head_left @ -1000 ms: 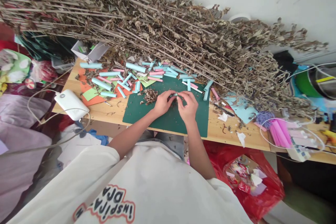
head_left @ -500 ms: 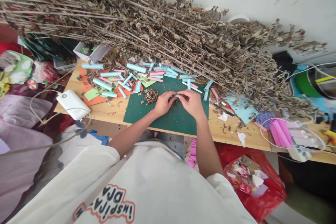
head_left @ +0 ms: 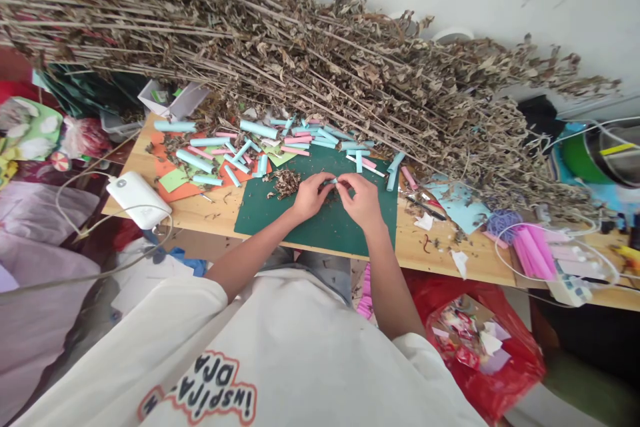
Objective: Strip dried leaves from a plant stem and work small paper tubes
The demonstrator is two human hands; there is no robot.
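Observation:
My left hand (head_left: 311, 196) and my right hand (head_left: 361, 200) meet above a dark green mat (head_left: 280, 223). Between their fingertips they pinch a small light-blue paper roll (head_left: 335, 181), mostly covered by the fingers. Left of my left hand lies a little heap of crumbled dry leaves (head_left: 287, 183), and more crumbs are scattered on the mat under the hands. Several light-blue paper rolls (head_left: 194, 161) and thinner pink ones (head_left: 296, 150) lie beyond the hands and to the left. A bent blue roll (head_left: 395, 170) rests at the mat's right edge.
A large pile of dried leafy stalks (head_left: 300, 53) spans the back of the table. A white power bank (head_left: 140, 200) with a cable sits at the left edge. To the right are purple yarn (head_left: 503, 225) and pink paper (head_left: 534, 251). A red bag (head_left: 517, 360) of scraps stands below.
My right hand has shifted slightly to the left and down, its fingers still at the small roll. My left hand stays nearly in place.

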